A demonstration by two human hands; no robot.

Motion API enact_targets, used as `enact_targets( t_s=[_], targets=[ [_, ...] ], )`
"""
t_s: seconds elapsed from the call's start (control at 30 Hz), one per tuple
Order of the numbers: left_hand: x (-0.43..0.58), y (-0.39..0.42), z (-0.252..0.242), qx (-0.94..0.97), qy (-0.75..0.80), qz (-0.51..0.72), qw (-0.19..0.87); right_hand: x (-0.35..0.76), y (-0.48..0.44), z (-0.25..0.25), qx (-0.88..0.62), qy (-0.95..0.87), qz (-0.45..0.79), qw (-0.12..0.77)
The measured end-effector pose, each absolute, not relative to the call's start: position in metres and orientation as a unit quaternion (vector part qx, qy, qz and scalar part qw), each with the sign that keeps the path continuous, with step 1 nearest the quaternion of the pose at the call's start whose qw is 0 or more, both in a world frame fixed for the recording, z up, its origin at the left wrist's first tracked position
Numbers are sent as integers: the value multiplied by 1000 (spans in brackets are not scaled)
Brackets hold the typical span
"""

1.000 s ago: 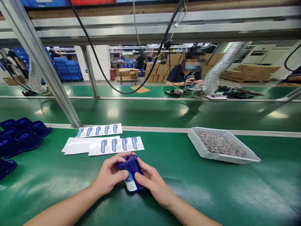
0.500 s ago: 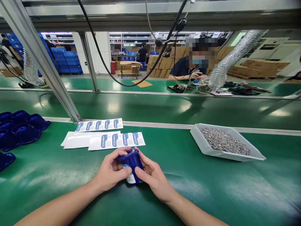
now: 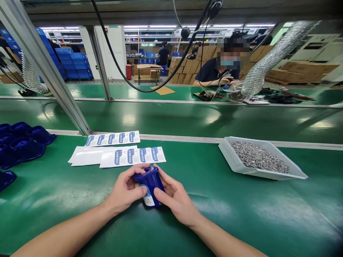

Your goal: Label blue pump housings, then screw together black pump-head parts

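Between my two hands is a dark blue plastic housing (image 3: 154,185), roughly cylindrical with a flanged top, tilted slightly. A blue-and-white label (image 3: 148,200) lies on its near side. My left hand (image 3: 128,189) grips the housing from the left, fingers over the rim and thumb on the label. My right hand (image 3: 177,200) holds it from the right, thumb against the near side and fingers mostly hidden behind. Just beyond my hands lie label sheets (image 3: 134,157) printed in blue and white, with blank white backing strips (image 3: 88,156) beside them.
Several dark blue housings (image 3: 26,146) stand at the left. A white tray (image 3: 241,169) of small metal pieces sits at the right. A slanted metal post (image 3: 53,71) rises at the left, and a black cable (image 3: 120,75) hangs ahead. A masked co-worker (image 3: 214,73) works across the line.
My left thumb has shifted left across the label, uncovering more of it. The housing remains in both hands, and the camera view has tilted slightly downward.
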State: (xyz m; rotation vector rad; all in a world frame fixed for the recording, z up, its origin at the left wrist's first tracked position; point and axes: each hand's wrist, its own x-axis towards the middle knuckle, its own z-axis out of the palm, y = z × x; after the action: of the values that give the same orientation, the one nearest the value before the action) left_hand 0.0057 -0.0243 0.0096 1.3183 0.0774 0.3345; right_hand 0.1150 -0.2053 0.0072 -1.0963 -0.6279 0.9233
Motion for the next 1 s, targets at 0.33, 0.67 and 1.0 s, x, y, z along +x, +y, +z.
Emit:
enact_targets(
  t_s=[0.33,0.67,1.0],
  targets=[
    [5,-27,12,619,64,148,769,110,-207,8,-520,-276,413,695],
    [5,-23,11,597,39,125,791,113,-206,8,-497,-280,416,708],
    [6,-27,16,606,70,128,782,111,-207,6,-517,-281,409,698]
  ],
)
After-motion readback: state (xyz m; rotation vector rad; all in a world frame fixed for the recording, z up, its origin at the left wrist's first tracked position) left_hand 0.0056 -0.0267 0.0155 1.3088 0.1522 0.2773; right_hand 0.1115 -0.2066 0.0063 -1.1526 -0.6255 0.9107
